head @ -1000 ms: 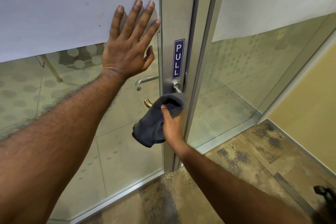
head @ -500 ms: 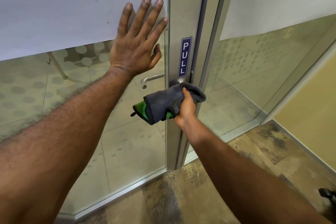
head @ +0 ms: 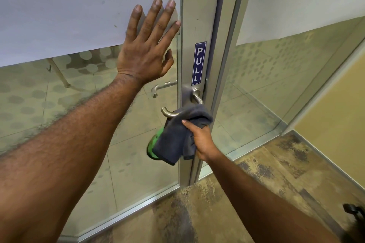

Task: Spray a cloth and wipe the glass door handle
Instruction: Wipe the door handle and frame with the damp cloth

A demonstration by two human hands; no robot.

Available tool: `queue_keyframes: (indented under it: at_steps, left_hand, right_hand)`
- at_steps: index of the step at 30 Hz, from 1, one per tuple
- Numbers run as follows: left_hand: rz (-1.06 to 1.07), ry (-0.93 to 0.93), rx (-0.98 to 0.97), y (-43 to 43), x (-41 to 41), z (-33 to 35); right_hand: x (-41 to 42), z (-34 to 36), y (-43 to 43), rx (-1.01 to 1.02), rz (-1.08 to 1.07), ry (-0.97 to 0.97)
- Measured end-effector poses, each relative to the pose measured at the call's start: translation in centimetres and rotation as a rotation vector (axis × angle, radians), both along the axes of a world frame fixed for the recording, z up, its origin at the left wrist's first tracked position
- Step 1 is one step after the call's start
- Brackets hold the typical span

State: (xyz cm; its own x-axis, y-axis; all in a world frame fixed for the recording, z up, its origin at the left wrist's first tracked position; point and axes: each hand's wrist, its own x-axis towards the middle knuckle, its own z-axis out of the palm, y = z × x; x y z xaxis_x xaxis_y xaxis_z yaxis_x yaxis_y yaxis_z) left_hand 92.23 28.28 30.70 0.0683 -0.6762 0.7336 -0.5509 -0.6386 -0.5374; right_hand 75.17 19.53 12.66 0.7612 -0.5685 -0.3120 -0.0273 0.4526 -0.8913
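**Q:** Two hands appear; which one carries the grip?

**A:** The right hand (head: 203,142). Its fingers are closed round a bunched grey microfibre cloth (head: 179,136), thumb on top, with a green face or edge of the cloth showing at the lower left. The left hand (head: 147,45) holds nothing: it lies flat and spread against the glass door (head: 59,124), its fingertips over the frosted band.

**Q:** Where is the cloth relative to the handle?

**A:** Its upper fold is draped over the middle of the steel lever handle (head: 167,113). The curled free end protrudes to the left, and the neck rises bare to the rose just below the blue PULL sign (head: 199,63) on the aluminium door frame (head: 197,16).

**Q:** How will the cloth behave?

**A:** Probably light, soft and limp; the loose tail hangs below the fist. A bunched hold near the contact fold should keep pressure on the metal. The smooth lever likely lets the cloth slide easily, and may turn under downward pressure.

**Q:** Is the cloth damp?

**A:** That cannot be told here.
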Motion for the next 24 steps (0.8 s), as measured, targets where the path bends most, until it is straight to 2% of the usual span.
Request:
queue_keyframes:
  at_steps: [3,8,11,16,19,21,22,24]
  left_hand:
    - [0.001,-0.001,0.004,0.0,-0.1,0.1]
    - [0.008,-0.001,0.009,0.1,-0.3,0.2]
    - [0.01,-0.004,0.011,0.1,-0.4,0.3]
    - [0.002,-0.009,-0.004,0.2,-0.5,0.3]
    - [0.002,-0.001,-0.005,0.2,-0.5,0.3]
    - [0.002,0.009,-0.002,0.1,-0.4,0.3]
    - [-0.001,0.013,-0.001,0.1,-0.4,0.3]
    - [-0.007,0.013,-0.005,0.1,-0.4,0.2]
  right_hand:
    - [0.0,-0.1,-0.3,-0.033,-0.028,0.043]
    - [0.6,1.3,1.8,0.177,-0.005,-0.065]
    - [0.7,2.6,3.2,0.094,-0.022,-0.031]
    - [-0.6,2.4,5.6,-0.298,-0.217,0.027]
    - [-2.0,1.9,5.8,-0.462,-0.292,-0.108]
    - [-1.9,2.3,4.9,-0.704,-0.304,-0.174]
    - [-1.4,2.5,4.3,-0.867,-0.292,-0.119]
    - [0.4,3.4,2.9,-1.25,-0.206,0.141]
